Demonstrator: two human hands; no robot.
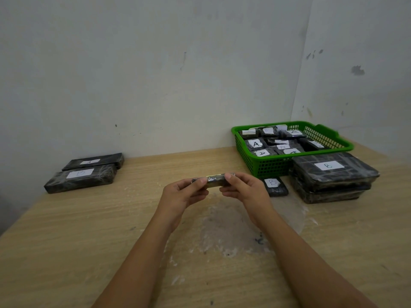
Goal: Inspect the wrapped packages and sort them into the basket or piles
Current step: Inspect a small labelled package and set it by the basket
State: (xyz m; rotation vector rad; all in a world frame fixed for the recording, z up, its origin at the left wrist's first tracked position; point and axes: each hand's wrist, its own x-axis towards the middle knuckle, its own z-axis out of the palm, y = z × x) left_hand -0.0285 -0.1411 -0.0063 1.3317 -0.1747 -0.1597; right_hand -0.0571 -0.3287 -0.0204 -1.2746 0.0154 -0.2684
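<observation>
A small black wrapped package (215,180) is held edge-on above the middle of the table. My left hand (185,194) pinches its left end and my right hand (242,187) pinches its right end. Its label is not visible. A green basket (266,166) at the back right holds several small black packages with white labels, some marked A. Right of me lies a small package marked B (274,186), beside a stack of large packages with a B label (333,174). At the far left lie two long packages, one marked A (94,161) and one marked B (81,177).
The wooden table (89,230) stands in a corner, with walls behind and to the right. A pale scuffed patch (229,227) marks the tabletop under my hands.
</observation>
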